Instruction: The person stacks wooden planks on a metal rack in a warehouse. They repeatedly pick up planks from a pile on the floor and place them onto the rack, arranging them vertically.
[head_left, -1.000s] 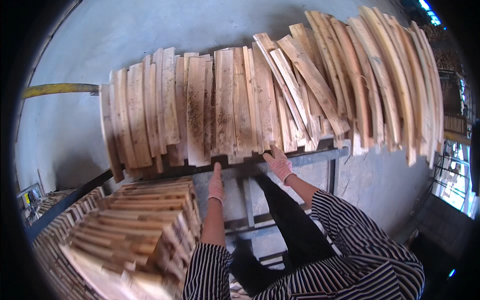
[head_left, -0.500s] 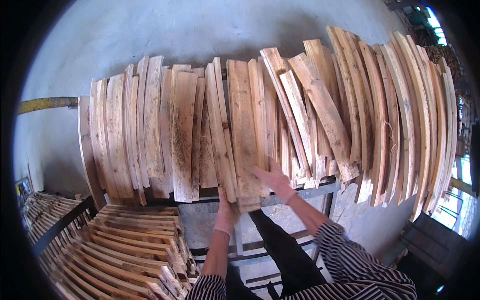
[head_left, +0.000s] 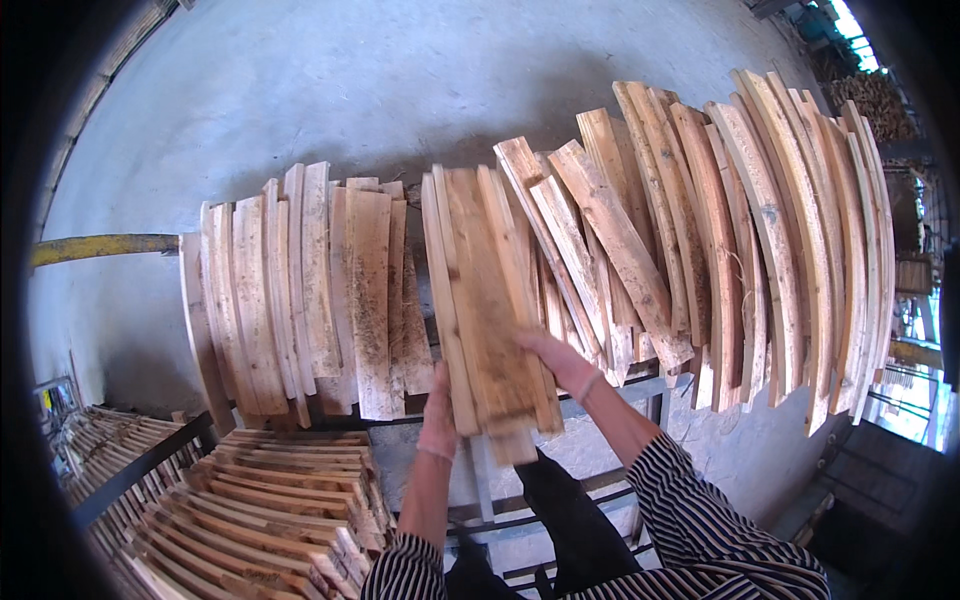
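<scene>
Hands (head_left: 500, 390) clamping bundle of boards (head_left: 487, 300), leaning planks (head_left: 300, 290) either side, stacked slats (head_left: 260, 500) below left

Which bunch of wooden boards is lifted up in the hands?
The middle bundle of boards, gripped by the left hand and right hand; the other boards lean untouched on the rack.

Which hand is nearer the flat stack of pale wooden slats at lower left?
Left. The left hand grips the lifted bundle of brown wooden boards just above and right of the flat stack of pale wooden slats; the right hand holds the bundle's far side.
</scene>
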